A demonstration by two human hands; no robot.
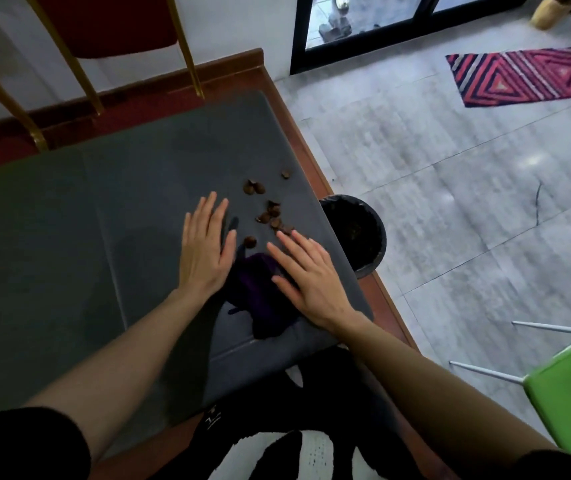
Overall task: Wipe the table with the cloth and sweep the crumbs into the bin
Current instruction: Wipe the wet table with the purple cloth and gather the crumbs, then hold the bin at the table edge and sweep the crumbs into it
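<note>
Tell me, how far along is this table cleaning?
Early. Nothing looks swept yet: brown crumbs lie on the grey table. Both flat hands, left and right, flank the purple cloth. Left to do: push crumbs into the black bin.

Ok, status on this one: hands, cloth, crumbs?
Left hand, right hand flat, open. Cloth between them. Crumbs still on table; bin at edge. Nothing blocking.

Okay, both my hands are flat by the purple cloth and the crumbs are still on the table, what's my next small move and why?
Probably grip the cloth with your right hand: the crumbs lie just beyond it, near the edge above the bin.
</note>
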